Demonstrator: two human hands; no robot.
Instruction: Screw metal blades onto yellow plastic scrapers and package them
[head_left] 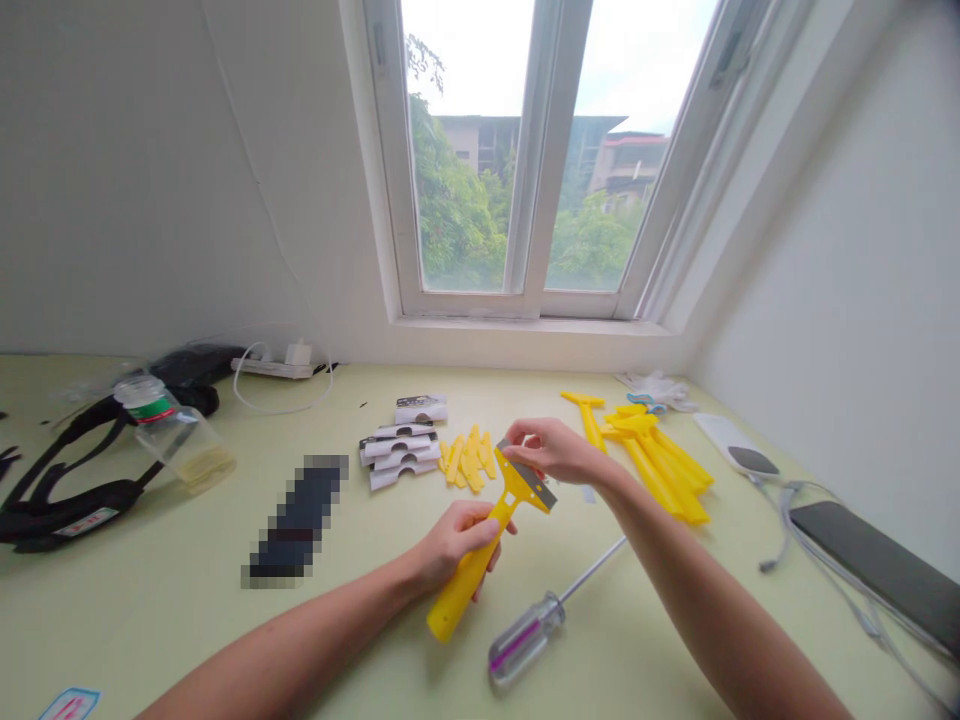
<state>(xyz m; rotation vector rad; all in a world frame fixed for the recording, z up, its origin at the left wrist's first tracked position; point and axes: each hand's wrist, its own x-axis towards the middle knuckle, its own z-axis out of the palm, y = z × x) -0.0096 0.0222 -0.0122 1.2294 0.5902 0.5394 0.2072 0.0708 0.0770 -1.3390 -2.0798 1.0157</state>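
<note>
My left hand (459, 545) is wrapped round the handle of a yellow scraper (466, 585), which is tilted with its wide head up and to the right. A flat grey metal blade (537, 484) lies across that head. At the blade's upper left end, the fingers of my right hand (546, 448) are closed on it. Below my hands a screwdriver (529, 638) with a clear and purple handle rests on the table, its shaft partly behind my right forearm. Just left of the scraper head is a small pile of flat yellow plastic pieces (469, 458).
Several yellow scraper handles (660, 465) lie at the right, near white gloves (660, 390). Stacked white sleeves (401, 450) sit left of the pile. A bottle (184, 440), black straps (75, 490) and a pixelated dark object (300, 520) are at left. A white mouse-like device (739, 445), cables and a black slab (877, 560) lie right.
</note>
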